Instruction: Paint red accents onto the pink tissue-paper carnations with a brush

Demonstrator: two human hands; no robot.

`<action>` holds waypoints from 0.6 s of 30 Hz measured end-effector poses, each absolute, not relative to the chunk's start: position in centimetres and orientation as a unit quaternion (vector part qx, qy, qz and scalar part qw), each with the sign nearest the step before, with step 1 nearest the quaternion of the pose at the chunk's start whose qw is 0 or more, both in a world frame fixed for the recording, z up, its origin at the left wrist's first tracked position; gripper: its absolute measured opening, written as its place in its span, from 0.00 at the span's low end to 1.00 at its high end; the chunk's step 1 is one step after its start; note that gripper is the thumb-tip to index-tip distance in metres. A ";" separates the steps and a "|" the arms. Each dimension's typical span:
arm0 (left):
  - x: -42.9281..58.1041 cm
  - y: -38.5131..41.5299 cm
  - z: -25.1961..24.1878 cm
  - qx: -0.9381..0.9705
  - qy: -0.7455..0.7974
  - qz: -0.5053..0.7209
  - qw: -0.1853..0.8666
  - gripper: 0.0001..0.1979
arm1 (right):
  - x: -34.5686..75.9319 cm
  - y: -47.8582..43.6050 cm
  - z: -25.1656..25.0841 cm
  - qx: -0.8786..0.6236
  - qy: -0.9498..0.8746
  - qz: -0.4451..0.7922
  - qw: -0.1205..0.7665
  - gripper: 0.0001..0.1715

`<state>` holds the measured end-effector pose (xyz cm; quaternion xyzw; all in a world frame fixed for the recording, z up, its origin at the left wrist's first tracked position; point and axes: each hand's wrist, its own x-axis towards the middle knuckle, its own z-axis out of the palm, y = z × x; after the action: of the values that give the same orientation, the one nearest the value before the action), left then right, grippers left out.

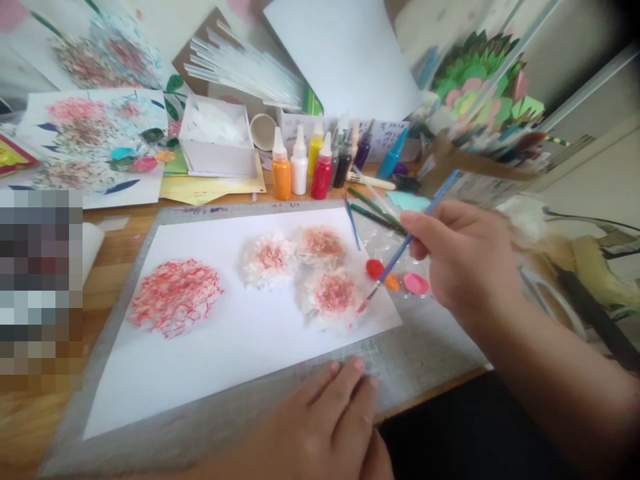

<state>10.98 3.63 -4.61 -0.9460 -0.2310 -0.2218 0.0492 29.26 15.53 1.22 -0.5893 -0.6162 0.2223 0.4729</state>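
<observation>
My right hand (455, 247) grips a blue-handled paintbrush (400, 252) between thumb and fingers. Its reddish tip meets the right edge of a white paper flower with a pink-red centre (336, 293). This flower sits on a white sheet of paper (240, 360), close to a brown-centred flower (323, 243) and a white one with a pinkish middle (273, 260). At the sheet's left is a larger flower with red-tinted petals (176, 297). My left hand (335, 420) lies flat on the grey mat (165, 433) below the sheet, fingers stretched out. Red (374, 269), orange and pink paint blobs lie beneath the brush.
Paint bottles (299, 163) stand in a row behind the sheet. A white box (216, 137) holds white scraps. Green pens (377, 213) lie near the palette film. Finished flower pictures (90, 143) are at the back left. A brush-filled cardboard box (475, 163) stands at the right.
</observation>
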 end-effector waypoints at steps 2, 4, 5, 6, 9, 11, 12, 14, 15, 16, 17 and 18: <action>11.0 3.6 -4.7 -0.947 -0.226 -0.221 0.053 0.06 | 29.2 15.4 1.2 -0.591 -0.620 0.234 0.460 0.19; 11.1 3.6 -4.6 -0.951 -0.221 -0.208 0.053 0.06 | 28.8 15.1 1.1 -0.580 -0.658 0.225 0.424 0.20; 11.1 3.5 -4.6 -0.953 -0.218 -0.202 0.056 0.06 | 28.5 14.9 1.0 -0.572 -0.677 0.219 0.409 0.22; 11.1 3.5 -4.5 -0.954 -0.215 -0.200 0.058 0.06 | 28.3 14.9 0.9 -0.566 -0.689 0.215 0.397 0.23; 11.2 3.5 -4.4 -0.952 -0.216 -0.207 0.063 0.06 | 27.8 14.8 0.9 -0.571 -0.685 0.221 0.395 0.22; 11.2 3.6 -4.4 -0.951 -0.212 -0.214 0.065 0.06 | 27.9 14.8 0.9 -0.576 -0.667 0.221 0.418 0.21; 11.3 3.6 -4.4 -0.951 -0.211 -0.215 0.065 0.07 | 27.9 14.7 0.9 -0.575 -0.659 0.218 0.433 0.21; 11.3 3.6 -4.4 -0.951 -0.211 -0.215 0.064 0.07 | 28.0 14.5 1.1 -0.567 -0.657 0.214 0.448 0.21; 11.3 3.6 -4.4 -0.950 -0.213 -0.217 0.063 0.07 | 27.9 14.3 1.1 -0.559 -0.665 0.215 0.445 0.21; 11.3 3.6 -4.4 -0.950 -0.216 -0.218 0.064 0.07 | 27.8 14.1 1.2 -0.552 -0.677 0.216 0.435 0.20; 11.4 3.6 -4.4 -0.949 -0.219 -0.219 0.063 0.07 | 27.6 13.9 1.2 -0.544 -0.691 0.215 0.424 0.20; 11.4 3.5 -4.4 -0.948 -0.220 -0.219 0.063 0.07 | 27.4 13.6 1.2 -0.535 -0.705 0.211 0.415 0.20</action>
<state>11.43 3.53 -4.35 -0.9485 -0.2199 -0.2192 0.0629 27.36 13.63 1.23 -0.5352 -0.7049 0.2115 0.4146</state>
